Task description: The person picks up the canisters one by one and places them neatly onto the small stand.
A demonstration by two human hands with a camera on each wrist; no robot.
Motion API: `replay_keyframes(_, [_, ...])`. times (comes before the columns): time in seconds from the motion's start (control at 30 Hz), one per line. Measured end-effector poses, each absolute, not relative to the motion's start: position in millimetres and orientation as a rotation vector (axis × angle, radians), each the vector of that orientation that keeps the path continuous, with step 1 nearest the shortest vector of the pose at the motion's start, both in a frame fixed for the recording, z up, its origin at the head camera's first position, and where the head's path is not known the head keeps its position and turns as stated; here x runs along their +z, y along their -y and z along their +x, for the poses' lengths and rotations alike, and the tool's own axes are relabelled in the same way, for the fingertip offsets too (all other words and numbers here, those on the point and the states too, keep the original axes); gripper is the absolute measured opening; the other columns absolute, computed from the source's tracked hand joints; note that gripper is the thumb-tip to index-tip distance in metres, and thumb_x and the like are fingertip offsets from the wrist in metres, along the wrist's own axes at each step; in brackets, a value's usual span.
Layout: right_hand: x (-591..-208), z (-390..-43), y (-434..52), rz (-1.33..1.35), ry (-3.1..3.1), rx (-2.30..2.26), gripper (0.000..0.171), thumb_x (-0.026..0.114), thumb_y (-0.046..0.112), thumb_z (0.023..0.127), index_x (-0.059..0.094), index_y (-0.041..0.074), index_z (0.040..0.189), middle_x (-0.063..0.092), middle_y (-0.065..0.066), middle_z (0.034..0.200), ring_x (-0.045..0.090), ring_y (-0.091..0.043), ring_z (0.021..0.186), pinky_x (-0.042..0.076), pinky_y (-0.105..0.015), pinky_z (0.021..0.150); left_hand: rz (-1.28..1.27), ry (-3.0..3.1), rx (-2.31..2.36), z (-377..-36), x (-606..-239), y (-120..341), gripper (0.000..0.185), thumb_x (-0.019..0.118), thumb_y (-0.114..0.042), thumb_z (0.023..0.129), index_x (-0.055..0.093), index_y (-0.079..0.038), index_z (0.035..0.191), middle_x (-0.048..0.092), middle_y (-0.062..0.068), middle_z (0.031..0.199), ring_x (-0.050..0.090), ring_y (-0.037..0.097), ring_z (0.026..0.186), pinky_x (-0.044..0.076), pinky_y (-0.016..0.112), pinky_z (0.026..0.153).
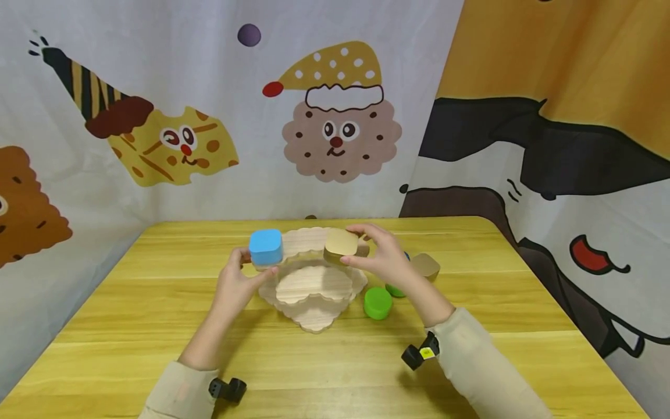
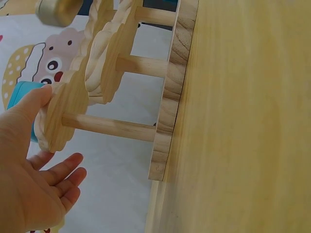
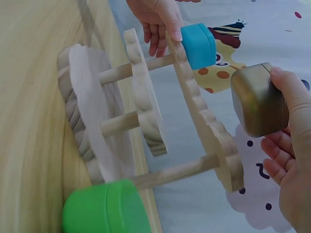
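A wooden tiered stand (image 1: 314,286) with scalloped shelves on round pegs stands on the table. At the left end of its top shelf sits a blue rounded-square tin (image 1: 266,247). My left hand (image 1: 237,285) pinches that tin low down, its thumb by the shelf's front edge and the other fingers spread loosely below (image 2: 63,177). In my right hand (image 1: 384,253) a gold rounded-square tin (image 3: 260,99) is held between thumb and fingers. It hangs above the right part of the top shelf, with a gap beneath it in the right wrist view.
Right of the stand, a green round tin (image 1: 377,303) stands on the table (image 1: 324,372). Behind it are another green tin (image 1: 396,290), a second gold tin (image 1: 426,266) and a bit of dark blue, partly hidden by my right arm. A printed curtain (image 1: 209,198) hangs behind.
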State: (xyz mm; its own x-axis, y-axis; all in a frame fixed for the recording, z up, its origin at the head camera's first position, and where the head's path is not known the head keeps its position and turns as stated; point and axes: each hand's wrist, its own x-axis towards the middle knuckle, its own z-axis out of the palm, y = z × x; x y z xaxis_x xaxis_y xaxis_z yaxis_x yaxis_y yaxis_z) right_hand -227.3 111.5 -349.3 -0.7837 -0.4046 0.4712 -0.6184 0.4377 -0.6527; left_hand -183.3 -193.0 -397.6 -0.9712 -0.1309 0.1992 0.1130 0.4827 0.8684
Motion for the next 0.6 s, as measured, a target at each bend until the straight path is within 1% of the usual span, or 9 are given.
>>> replay_keyframes(0.17, [-347, -236, -95, 0.955, 2.413, 1.286, 0.055, 0.084, 0.021, 0.076, 0.061, 0.006, 0.123, 0.062, -0.004, 0.119, 0.055, -0.018, 0.106, 0.044, -0.040, 0.090, 0.012, 2.491, -1.488, -184, -397, 193, 0.072, 0.078, -0.041, 0.079, 0.043, 0.002, 0.125, 0.052, 0.018, 0.120, 0.045, 0.033, 0.114, 0.035, 0.051, 0.095])
replay_keyframes(0.27, [-347, -240, -87, 0.945, 2.428, 1.331, 0.055, 0.083, 0.023, 0.077, 0.060, 0.006, 0.124, 0.062, -0.002, 0.119, 0.054, -0.020, 0.106, 0.044, -0.042, 0.090, 0.007, 2.489, -1.492, -184, -397, 193, 0.072, 0.078, -0.041, 0.079, 0.043, 0.002, 0.125, 0.052, 0.018, 0.120, 0.045, 0.033, 0.114, 0.035, 0.051, 0.095])
replay_keyframes(0.37, [-347, -242, -78, 0.897, 2.472, 1.389, 0.055, 0.082, 0.028, 0.078, 0.060, 0.010, 0.126, 0.061, 0.001, 0.119, 0.053, -0.022, 0.106, 0.044, -0.045, 0.089, 0.008, 2.488, -1.493, -184, -397, 194, 0.072, 0.078, -0.041, 0.079, 0.043, 0.001, 0.125, 0.051, 0.018, 0.120, 0.045, 0.035, 0.115, 0.035, 0.051, 0.095])
replay_keyframes(0.47, [-346, -245, -70, 0.861, 2.500, 1.418, 0.056, 0.081, 0.031, 0.078, 0.060, 0.011, 0.126, 0.060, 0.002, 0.118, 0.052, -0.021, 0.105, 0.046, -0.044, 0.087, 0.008, 2.488, -1.494, -184, -398, 194, 0.072, 0.078, -0.041, 0.079, 0.043, 0.001, 0.125, 0.051, 0.019, 0.119, 0.045, 0.036, 0.115, 0.035, 0.052, 0.095])
replay_keyframes(0.6, [-347, -250, -60, 0.852, 2.499, 1.397, 0.057, 0.082, 0.031, 0.077, 0.060, 0.010, 0.126, 0.060, 0.002, 0.118, 0.052, -0.019, 0.104, 0.045, -0.040, 0.087, 0.009, 2.490, -1.479, -185, -399, 194, 0.072, 0.079, -0.041, 0.079, 0.043, 0.001, 0.124, 0.052, 0.018, 0.119, 0.045, 0.036, 0.115, 0.034, 0.052, 0.095])
